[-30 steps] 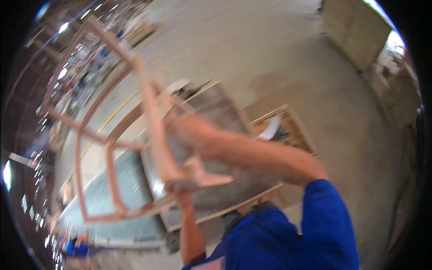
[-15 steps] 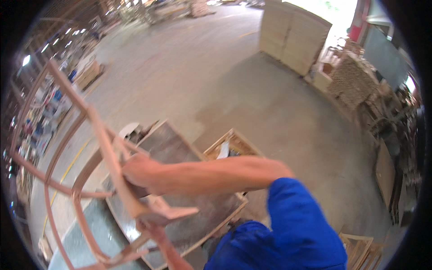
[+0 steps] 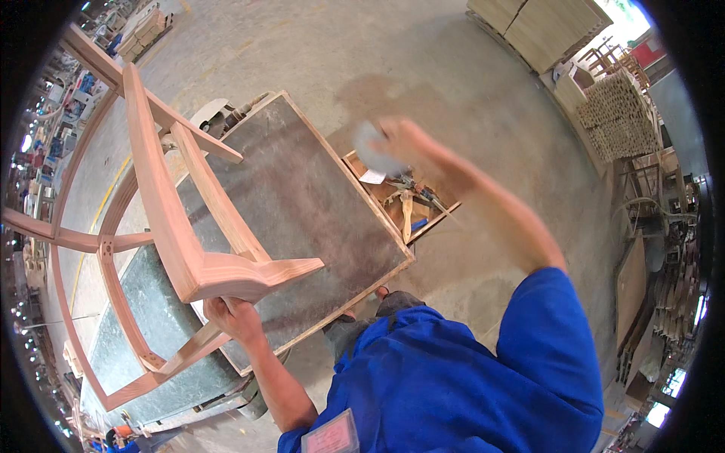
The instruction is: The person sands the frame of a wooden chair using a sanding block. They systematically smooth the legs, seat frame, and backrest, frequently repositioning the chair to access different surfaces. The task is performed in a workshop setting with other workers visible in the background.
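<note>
One smooth curved wooden chair frame (image 3: 174, 249).

Concrete wkshop floor (image 3: 393, 53), stacked timber (image 3: 615, 117)

Not much here for labels. Small rectangular badge (image 3: 330, 436) clipped on chest of blue work shirt, bottom edge of view, pinkish-white, tilted a bit, print too blurred to make out. White paper slip (image 3: 372, 176) lying in open wooden tray just beside far corner of counter (image 3: 302, 204). No screens or signs I can spot.
</note>
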Motion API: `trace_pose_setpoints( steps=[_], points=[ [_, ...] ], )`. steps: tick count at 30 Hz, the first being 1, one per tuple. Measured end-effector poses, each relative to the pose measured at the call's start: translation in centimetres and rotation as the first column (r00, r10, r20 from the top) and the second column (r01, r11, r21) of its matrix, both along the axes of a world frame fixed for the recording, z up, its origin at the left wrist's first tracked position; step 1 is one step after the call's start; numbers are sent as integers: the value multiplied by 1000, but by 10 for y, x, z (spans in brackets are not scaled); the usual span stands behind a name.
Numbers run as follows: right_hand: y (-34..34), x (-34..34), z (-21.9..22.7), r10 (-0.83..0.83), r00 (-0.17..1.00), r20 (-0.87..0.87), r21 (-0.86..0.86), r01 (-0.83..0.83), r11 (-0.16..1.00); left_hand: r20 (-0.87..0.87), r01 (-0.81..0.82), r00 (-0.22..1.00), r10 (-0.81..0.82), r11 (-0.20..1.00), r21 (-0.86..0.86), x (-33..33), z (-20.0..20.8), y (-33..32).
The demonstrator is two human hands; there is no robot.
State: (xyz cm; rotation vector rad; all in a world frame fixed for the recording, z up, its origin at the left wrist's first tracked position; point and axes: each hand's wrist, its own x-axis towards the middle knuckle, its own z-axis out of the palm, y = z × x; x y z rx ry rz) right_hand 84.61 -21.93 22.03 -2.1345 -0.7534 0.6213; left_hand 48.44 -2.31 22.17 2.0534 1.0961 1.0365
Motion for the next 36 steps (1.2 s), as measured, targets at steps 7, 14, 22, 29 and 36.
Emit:
trace_pose_setpoints(
  steps=[7,14,22,29,36],
  points=[
    [-47,-56,-194,-481,871,-95,-470,387,793,52,44,998,-45,999,4,-10,-10,5],
    [-83,-89,-264,-565,801,-200,-621,342,705,326,57,945,38,959,-277,-43,-62,21],
    [-110,-85,-265,-546,811,-211,-474,403,783,45,120,992,-122,992,36,21,41,-6],
    [-82,-102,-248,-205,975,85,-548,218,807,37,90,995,-94,991,96,18,37,-8],
    [-135,-78,-196,34,978,205,-779,142,611,34,87,995,-91,990,111,14,44,-12]
  ],
)
